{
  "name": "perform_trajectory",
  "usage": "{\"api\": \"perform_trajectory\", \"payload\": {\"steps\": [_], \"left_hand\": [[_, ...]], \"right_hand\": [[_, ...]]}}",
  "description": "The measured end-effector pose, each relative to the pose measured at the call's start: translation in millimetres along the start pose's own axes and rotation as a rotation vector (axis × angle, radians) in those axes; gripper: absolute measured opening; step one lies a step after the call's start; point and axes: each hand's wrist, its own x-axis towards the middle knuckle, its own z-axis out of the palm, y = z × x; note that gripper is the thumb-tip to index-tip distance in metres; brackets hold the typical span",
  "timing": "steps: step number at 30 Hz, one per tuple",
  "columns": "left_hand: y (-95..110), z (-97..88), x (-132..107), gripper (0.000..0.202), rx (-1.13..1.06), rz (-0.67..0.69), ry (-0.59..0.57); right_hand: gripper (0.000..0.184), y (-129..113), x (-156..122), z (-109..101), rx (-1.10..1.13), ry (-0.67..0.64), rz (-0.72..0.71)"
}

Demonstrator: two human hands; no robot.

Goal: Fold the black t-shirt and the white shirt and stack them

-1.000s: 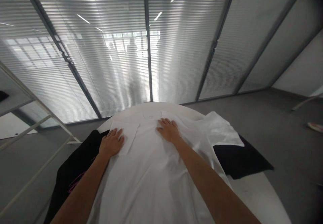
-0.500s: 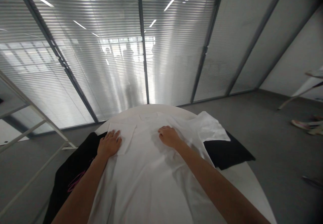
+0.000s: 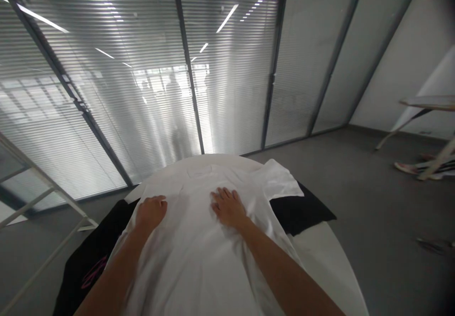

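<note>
A white T-shirt (image 3: 202, 254) lies spread out with its collar at the far end and some wrinkles down its body. On the shirt's left side, below the shoulder, my left hand (image 3: 151, 213) is closed, with its fingers curled in and pinching the fabric. My right hand (image 3: 228, 208) rests flat on the upper chest of the shirt, fingers spread. The right sleeve (image 3: 280, 181) sticks out to the side, over a black cloth. I cannot make out the left sleeve's full outline.
Under the shirt is a round white table (image 3: 329, 264). Black fabric (image 3: 302, 209) shows on the right, and a black garment with pink lettering (image 3: 92, 254) hangs over the left edge. A white metal frame (image 3: 46, 183) stands left. Glass panels with blinds (image 3: 152, 116) lie beyond.
My left hand has gone from lying flat on the folded sleeve to curled closed. My right hand has gone from curled to spread flat. The view has shifted slightly.
</note>
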Motion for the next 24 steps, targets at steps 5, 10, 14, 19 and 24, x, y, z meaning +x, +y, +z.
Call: {"api": "perform_trajectory", "payload": {"steps": [5, 10, 14, 19, 24], "left_hand": [[64, 6.5, -12, 0.051, -0.144, 0.033, -0.067], [95, 37.3, -37, 0.049, -0.089, 0.026, 0.061], [94, 47.6, -42, 0.049, -0.042, 0.055, 0.081], [94, 45.1, -38, 0.049, -0.054, 0.029, 0.073], [97, 43.0, -39, 0.049, -0.060, 0.021, 0.112]], "right_hand": [[0.051, 2, -2, 4, 0.013, 0.051, -0.031], [0.051, 7, 0, 3, 0.074, 0.006, -0.048], [0.052, 19, 7, -8, 0.227, -0.131, -0.084], [0.043, 44, 16, -52, 0.359, -0.147, -0.162], [0.038, 95, 11, -113, 0.524, 0.196, 0.121]]}}
